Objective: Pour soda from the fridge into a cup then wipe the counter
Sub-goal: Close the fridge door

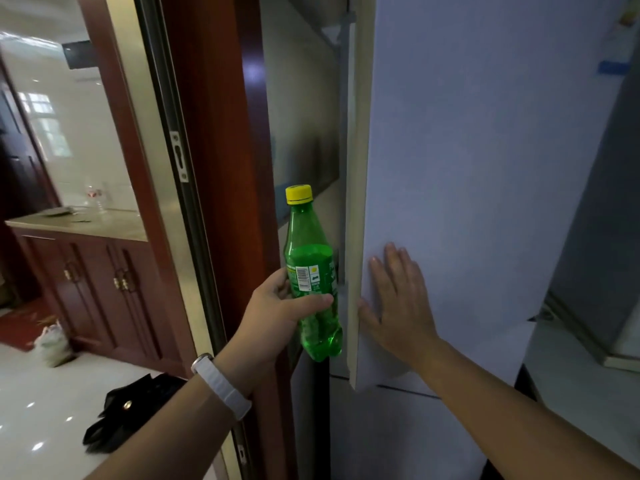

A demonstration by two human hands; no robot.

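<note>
Kitchen doorway w/ pale fridge front filling the right side. Soda bottle (313, 271) is green plastic, yellow cap on, long axis near vertical, cap up and tilted slightly left; it sits mid-frame just left of the fridge door (485, 168) edge. Left hand (277, 306) grips it around the label, thumb across the front, fingers curled behind; white watch strap (221, 386) on that wrist. Right hand (398, 299) lies flat on the door face, fingers spread wide, palm touching, holding nothing. Door edge stands btwn the two hands, a narrow gap showing beside it. Black bag (128, 410) on the white floor lower left. Farther left, red-brown door frame (214, 168), then a wood cabinet (97, 278) w/ countertop, well apart.
</note>
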